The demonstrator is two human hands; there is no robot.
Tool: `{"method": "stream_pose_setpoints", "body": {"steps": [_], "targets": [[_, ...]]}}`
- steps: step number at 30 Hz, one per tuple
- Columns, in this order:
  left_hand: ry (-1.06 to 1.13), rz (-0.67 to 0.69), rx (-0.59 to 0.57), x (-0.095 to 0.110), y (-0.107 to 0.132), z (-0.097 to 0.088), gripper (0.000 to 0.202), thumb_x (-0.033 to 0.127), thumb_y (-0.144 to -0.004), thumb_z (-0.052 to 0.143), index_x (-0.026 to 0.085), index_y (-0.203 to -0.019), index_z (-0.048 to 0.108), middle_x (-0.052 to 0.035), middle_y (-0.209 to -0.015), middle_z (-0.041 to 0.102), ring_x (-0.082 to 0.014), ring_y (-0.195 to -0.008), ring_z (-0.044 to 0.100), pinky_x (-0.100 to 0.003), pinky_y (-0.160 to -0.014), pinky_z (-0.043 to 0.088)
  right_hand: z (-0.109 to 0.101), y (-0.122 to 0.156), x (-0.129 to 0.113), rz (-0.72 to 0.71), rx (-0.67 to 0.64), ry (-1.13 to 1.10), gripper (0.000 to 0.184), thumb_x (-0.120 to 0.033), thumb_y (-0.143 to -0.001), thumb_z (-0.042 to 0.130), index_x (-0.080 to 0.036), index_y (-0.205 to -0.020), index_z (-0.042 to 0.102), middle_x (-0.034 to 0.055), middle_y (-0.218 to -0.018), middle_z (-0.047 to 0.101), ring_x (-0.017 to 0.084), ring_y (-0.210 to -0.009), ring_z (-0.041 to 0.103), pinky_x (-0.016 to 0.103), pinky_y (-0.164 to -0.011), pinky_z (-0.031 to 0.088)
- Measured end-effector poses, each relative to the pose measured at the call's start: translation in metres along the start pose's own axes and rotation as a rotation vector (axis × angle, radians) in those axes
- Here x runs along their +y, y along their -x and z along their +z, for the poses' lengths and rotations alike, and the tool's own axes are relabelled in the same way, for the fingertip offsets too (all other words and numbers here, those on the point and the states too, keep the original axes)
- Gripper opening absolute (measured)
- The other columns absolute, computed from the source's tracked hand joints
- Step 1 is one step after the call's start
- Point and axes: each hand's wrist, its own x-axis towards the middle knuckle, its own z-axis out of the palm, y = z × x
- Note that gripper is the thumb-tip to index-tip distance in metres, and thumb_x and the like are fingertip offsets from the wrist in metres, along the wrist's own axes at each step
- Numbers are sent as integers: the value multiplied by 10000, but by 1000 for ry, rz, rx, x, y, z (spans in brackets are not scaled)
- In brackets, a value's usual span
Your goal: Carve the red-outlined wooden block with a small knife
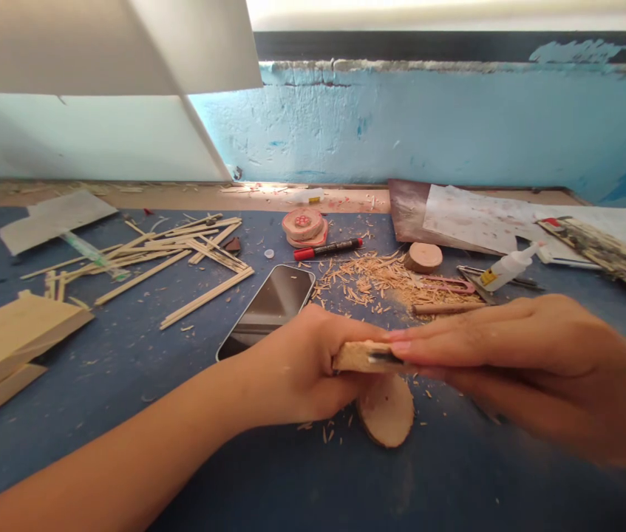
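My left hand (304, 362) is closed around a small pale wood piece (355, 357), held edge-on above the blue table. My right hand (517, 362) comes in from the right with its fingers pressed together over a thin dark blade (386, 359) that lies against the wood piece. Just below the hands a flat oval wood slice (386, 410) rests on the table among loose shavings. The handle of the blade is hidden inside my right hand.
A black phone (271, 307) lies just left of my hands. Wood shavings (379, 281), a round wood disc (423, 257), a red marker (327, 249), a glue bottle (506, 268), thin wooden sticks (179, 255) and wood blocks (7, 340) lie around the table. Papers (473, 218) sit back right.
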Motion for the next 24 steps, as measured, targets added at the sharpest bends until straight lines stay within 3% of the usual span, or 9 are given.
{"method": "stream_pose_setpoints", "body": {"steps": [4,9,15,18,24], "targets": [[31,9,-1,-3,1,1,246,65,-928,687,127,-1139,796,-9,-954,818,-115,-819,748,-133,-704,539,-3,1,1,25,30,5,440,-150,-996,711,-379,-1364,787,-15,-1264,833,196,-988,861,230,-921,703],[78,17,0,-7,2,0,220,43,-924,683,131,-1091,796,-13,-962,819,-117,-845,760,-122,-701,535,-18,7,5,76,59,112,384,-177,-979,725,-377,-1293,822,-51,-1135,868,183,-892,869,182,-779,710],[90,38,0,-8,1,0,458,18,-923,670,188,-1335,775,3,-1050,830,-104,-870,753,-109,-732,528,-14,8,5,32,45,159,258,-225,-1012,698,-292,-1219,838,-27,-1151,871,136,-832,861,109,-679,661],[81,25,3,-8,2,1,485,-15,-894,657,195,-1311,789,26,-997,823,-90,-820,727,-102,-692,503,-8,9,1,64,79,181,234,-247,-1023,687,-294,-1190,844,-47,-1027,887,92,-712,828,82,-557,602],[58,-2,16,-5,2,3,408,-4,-889,660,174,-1231,795,37,-921,786,-77,-760,687,-109,-672,493,-2,7,-7,80,112,179,271,-218,-1017,683,-307,-1218,841,-64,-962,884,55,-651,788,65,-608,608]]}}
